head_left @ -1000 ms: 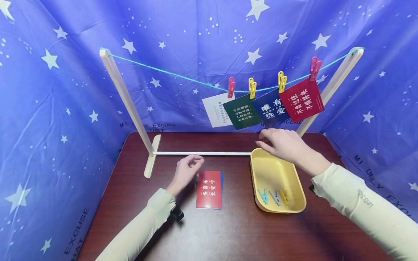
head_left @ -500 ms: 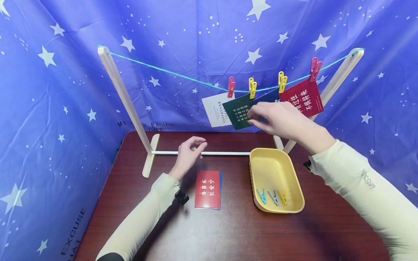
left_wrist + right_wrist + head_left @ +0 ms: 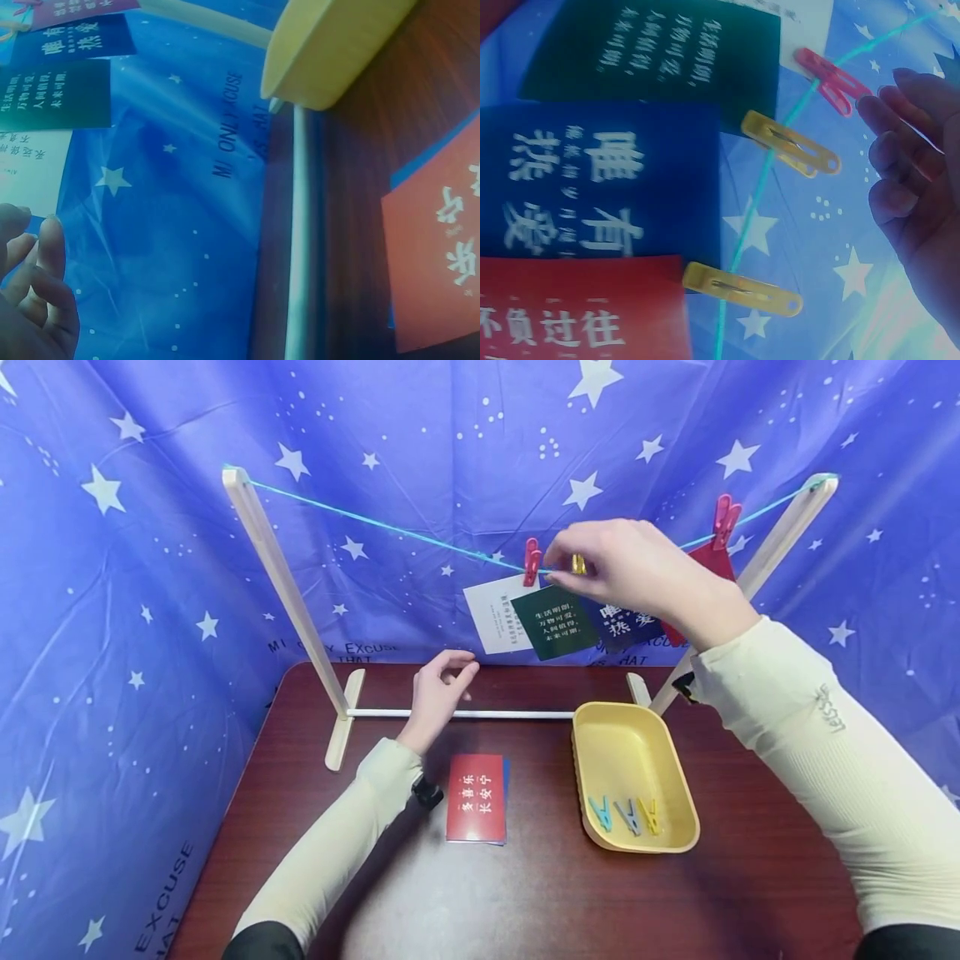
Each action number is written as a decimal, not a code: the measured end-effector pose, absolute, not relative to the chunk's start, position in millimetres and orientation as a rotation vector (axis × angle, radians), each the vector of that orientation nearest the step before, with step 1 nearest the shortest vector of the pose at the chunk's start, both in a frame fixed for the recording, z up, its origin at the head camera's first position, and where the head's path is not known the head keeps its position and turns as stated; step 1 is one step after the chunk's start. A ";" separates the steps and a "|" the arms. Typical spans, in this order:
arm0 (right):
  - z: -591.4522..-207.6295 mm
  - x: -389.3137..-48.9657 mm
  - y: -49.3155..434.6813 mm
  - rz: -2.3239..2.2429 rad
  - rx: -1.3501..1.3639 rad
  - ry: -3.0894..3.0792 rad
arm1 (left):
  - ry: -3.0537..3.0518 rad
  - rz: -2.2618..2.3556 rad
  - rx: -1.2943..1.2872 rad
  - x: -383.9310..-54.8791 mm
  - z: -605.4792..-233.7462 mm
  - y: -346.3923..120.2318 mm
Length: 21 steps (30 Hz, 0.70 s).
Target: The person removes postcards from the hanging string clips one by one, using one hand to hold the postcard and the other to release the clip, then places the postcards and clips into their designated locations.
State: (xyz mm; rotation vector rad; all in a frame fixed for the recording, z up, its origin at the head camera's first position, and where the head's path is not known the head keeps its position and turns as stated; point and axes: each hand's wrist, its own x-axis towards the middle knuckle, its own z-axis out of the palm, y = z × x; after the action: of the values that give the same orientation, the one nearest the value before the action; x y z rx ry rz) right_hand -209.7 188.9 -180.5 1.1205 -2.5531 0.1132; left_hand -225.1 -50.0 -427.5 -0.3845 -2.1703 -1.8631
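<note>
The right hand [image 3: 630, 568] holds nothing, its bent fingers just beside the pink clip [image 3: 532, 562], which pins a white card [image 3: 491, 618] to the line [image 3: 751, 211]. The green card [image 3: 557, 625] reads 生活明朗, 万物可爱, 人间值得, 未来可期; the blue card [image 3: 660, 180] — 唯有热爱. The left hand [image 3: 438, 693] is relaxed, gripping nothing. On the worktop [image 3: 420, 893], a red card [image 3: 476, 798] says 多喜乐 长安宁 — the curtain [image 3: 180, 710], "ONLY EXCUSE".

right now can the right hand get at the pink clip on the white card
Most likely yes: the right hand is right beside the pink clip above the white card, and nothing shows between them. Whether they touch, I can't tell.
</note>
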 end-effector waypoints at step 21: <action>-162.7 -255.4 176.2 0.355 1.055 -2.918 | -2.074 -1.902 -0.373 -243.0 -404.4 -41.1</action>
State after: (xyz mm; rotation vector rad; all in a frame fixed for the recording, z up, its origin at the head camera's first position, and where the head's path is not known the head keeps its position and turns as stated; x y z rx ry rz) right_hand -255.4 176.2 -162.7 1.0549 -2.9179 0.3546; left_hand -243.0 -41.1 -404.4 -0.3731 -2.0736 -1.9020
